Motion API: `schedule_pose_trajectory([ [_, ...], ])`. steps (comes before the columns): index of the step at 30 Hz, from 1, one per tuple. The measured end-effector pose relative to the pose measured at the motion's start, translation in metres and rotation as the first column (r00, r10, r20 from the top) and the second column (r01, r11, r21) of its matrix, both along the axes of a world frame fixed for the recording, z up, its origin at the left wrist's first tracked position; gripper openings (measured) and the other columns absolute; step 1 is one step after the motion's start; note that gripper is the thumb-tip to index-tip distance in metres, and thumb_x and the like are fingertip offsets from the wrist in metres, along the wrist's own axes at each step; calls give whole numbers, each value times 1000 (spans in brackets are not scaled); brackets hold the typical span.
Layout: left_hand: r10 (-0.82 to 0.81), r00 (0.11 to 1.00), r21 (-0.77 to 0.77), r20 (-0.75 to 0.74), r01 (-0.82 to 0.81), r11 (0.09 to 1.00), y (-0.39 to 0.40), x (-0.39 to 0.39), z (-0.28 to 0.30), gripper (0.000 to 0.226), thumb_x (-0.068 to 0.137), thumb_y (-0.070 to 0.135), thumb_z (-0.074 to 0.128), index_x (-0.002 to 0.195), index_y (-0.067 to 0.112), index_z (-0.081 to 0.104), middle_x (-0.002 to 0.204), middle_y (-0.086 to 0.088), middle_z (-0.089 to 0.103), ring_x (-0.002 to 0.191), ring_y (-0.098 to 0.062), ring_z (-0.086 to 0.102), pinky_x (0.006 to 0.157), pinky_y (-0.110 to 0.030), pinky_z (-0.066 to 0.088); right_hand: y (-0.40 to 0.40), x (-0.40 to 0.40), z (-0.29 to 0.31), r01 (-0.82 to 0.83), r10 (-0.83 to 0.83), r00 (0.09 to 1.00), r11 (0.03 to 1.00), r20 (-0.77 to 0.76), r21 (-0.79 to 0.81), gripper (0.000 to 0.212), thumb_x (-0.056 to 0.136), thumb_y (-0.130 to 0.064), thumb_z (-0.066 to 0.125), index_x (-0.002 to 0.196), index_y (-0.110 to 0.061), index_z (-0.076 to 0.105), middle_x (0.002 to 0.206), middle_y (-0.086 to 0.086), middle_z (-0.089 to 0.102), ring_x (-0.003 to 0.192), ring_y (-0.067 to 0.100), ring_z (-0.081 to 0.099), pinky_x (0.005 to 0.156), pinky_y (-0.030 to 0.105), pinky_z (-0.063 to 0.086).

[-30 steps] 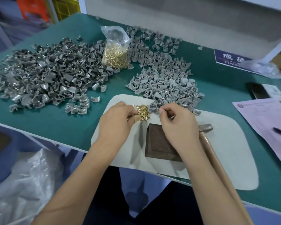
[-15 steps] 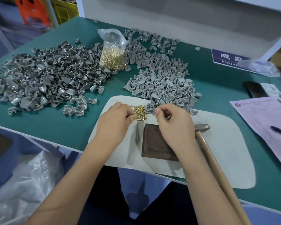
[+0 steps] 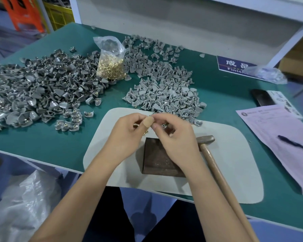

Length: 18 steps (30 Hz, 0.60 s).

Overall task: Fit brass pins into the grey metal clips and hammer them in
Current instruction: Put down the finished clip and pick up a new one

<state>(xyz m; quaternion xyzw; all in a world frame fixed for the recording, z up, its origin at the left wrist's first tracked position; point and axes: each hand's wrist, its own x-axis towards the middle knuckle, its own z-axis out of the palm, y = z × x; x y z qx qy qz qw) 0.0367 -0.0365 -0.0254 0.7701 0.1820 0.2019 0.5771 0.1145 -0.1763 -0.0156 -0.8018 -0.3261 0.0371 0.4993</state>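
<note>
**A:** So where was the clip at that point?

**B:** You had one grey clip [image 3: 164, 126] up between both hands, just above the far edge of the dark metal block [image 3: 160, 158]. Your right hand [image 3: 175, 137] was curled round it, thumb and forefinger pinching, so only a sliver of grey showed past the fingertips. Your left hand [image 3: 126, 135] was right against it, thumb tip with the plaster touching your right forefinger. Its fingers were curled too, and a little clump of brass pins [image 3: 145, 132] peeked out under them. Couldn't tell if a pin was actually in the clip yet, too small and blurry.

**A:** And the counts?

**B:** One block, one hammer [image 3: 215, 165] lying just right of it with its head touching the block's corner, both on one pale mat [image 3: 231, 172]. One clear bag of pins [image 3: 111, 66] standing at the back between two heaps of clips: the darker heap [image 3: 37, 91] to your left, the lighter heap [image 3: 163, 89] just beyond your hands. Way too many clips to count, honestly. Over on your right were one pink sheet [image 3: 276, 137] and one pen [image 3: 295, 143] on it.
</note>
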Motion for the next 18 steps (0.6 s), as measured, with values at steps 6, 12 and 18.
schedule_pose_trajectory([
  [6, -80, 996, -73, -34, 77, 994, 4, 7, 19, 28, 95, 43, 64, 82, 21, 78, 82, 2, 76, 77, -26, 66, 75, -36, 54, -2, 5, -1, 31, -2, 992, 973, -126, 229, 16, 91, -14, 75, 101, -27, 78, 92, -11, 77, 92, 16, 73, 86, 46, 60],
  [12, 7, 990, 316, -142, 38, 948, 8, 20, 9, 15, 95, 42, 66, 93, 31, 75, 86, 14, 71, 73, 1, 57, 66, -24, 45, -3, 7, -4, 264, -231, 961, 928, -152, 261, 8, 97, -23, 66, 95, -28, 72, 85, -12, 71, 81, 7, 66, 76, 23, 51],
  [18, 186, 961, 662, -206, -4, 750, 5, 26, -5, 20, 89, 48, 68, 106, 40, 63, 97, 16, 57, 94, -8, 58, 68, -30, 42, -2, 7, -5, 293, -275, 955, 932, -111, 214, 7, 98, -22, 66, 94, -26, 70, 87, -13, 69, 85, 7, 64, 77, 19, 49],
])
